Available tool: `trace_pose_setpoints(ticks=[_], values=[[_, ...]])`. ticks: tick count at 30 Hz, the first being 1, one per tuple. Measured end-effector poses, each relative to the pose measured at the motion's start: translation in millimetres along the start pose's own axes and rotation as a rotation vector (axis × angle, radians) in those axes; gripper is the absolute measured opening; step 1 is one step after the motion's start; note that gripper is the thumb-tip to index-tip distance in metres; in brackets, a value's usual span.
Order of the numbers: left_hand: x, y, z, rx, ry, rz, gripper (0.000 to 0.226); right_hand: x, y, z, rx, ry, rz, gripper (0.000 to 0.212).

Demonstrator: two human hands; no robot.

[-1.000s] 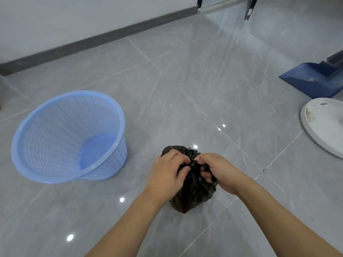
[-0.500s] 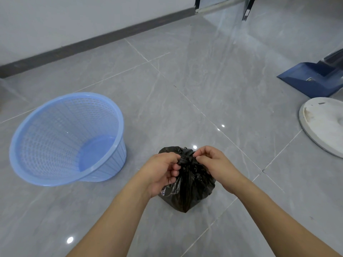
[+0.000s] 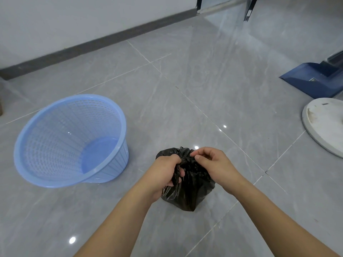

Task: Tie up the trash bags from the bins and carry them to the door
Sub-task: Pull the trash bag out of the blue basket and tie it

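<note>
A small black trash bag (image 3: 187, 193) sits on the grey tiled floor in front of me, its top gathered into a twisted neck. My left hand (image 3: 165, 173) grips the bag's neck from the left, fingers curled into the plastic. My right hand (image 3: 209, 164) pinches the bunched top of the bag between thumb and fingertips. A light blue perforated bin (image 3: 68, 140) stands to the left with nothing inside it, apart from the bag.
A white round base (image 3: 326, 125) lies at the right edge, with a dark blue dustpan-like thing (image 3: 313, 78) behind it. A dark skirting board (image 3: 96, 41) runs along the wall at the back. Metal legs (image 3: 249, 10) stand at the top.
My hands have shifted on the bag's top: the left dropped lower around the neck, and the right rose to pinch the gathered tip. The bin and bag stay where they were.
</note>
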State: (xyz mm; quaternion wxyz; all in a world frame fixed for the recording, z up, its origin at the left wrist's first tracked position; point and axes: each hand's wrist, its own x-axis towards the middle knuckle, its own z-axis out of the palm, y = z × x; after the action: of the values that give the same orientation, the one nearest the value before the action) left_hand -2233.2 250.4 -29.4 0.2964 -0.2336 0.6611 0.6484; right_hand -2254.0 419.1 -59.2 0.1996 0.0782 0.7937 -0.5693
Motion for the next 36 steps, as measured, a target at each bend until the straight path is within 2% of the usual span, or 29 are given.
trace_pose_setpoints(ticks=[5,10,14,18,20,23,26,28,30,34,36], values=[[-8,-13,-21,-0.120,-0.025,-0.042,0.019,6,2,-8,-0.104,0.109,-0.029,0.018],[-5,-32,-29,0.015,0.067,-0.044,0.021,5,15,-2,-0.278,0.178,-0.085,0.018],[1,-37,-22,0.041,0.123,-0.014,0.027,7,16,-4,-0.362,0.226,-0.147,0.017],[11,-42,-24,0.048,0.218,0.037,0.021,7,18,0,-0.390,0.214,-0.160,0.017],[13,-46,-27,0.009,0.269,0.076,0.020,7,21,1,-0.347,0.197,-0.182,0.016],[21,-56,-34,-0.059,0.331,0.126,0.021,7,23,-2,-0.113,0.245,-0.146,0.024],[31,-64,-36,-0.152,0.398,0.065,0.054,8,31,0,0.036,0.320,-0.064,0.043],[38,-65,-31,-0.199,0.380,0.034,0.069,10,41,7,0.102,0.374,-0.050,0.045],[45,-66,-22,-0.201,0.332,0.023,0.072,9,49,11,0.124,0.467,-0.065,0.043],[56,-66,-6,-0.171,0.253,0.055,0.085,11,44,-4,0.058,0.614,-0.193,0.038],[63,-68,-2,-0.086,0.245,0.095,0.090,21,38,-13,0.231,0.693,-0.156,0.040]])
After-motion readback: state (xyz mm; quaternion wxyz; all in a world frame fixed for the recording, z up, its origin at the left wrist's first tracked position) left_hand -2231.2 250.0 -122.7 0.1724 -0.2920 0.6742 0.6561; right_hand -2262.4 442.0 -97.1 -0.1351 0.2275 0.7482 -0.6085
